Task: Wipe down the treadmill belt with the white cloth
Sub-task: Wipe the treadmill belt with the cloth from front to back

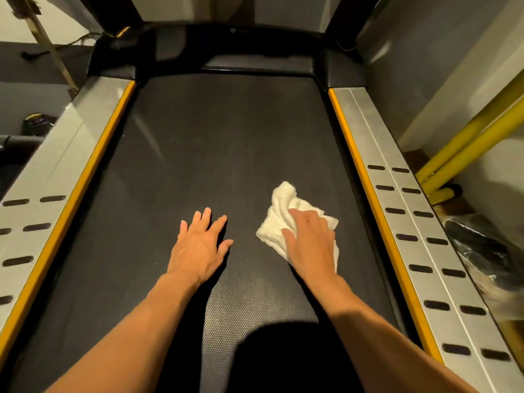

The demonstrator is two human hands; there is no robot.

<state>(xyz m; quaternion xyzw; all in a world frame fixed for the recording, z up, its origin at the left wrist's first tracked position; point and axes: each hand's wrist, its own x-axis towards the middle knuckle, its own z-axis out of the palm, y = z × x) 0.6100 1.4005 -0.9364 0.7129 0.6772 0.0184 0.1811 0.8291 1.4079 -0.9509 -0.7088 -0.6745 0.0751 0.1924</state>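
Note:
The dark grey treadmill belt (215, 143) runs from the bottom of the view up to the black motor hood. A crumpled white cloth (279, 211) lies on the belt right of centre. My right hand (310, 241) presses flat on the cloth with straight fingers and covers its near right part. My left hand (200, 245) rests flat on the bare belt with spread fingers, a short way left of the cloth and apart from it.
Silver side rails with yellow edging flank the belt at left (56, 194) and right (408, 222). The black motor hood (226, 49) closes the far end. A yellow metal frame (467, 143) and a plastic-wrapped dark object (482, 251) stand to the right.

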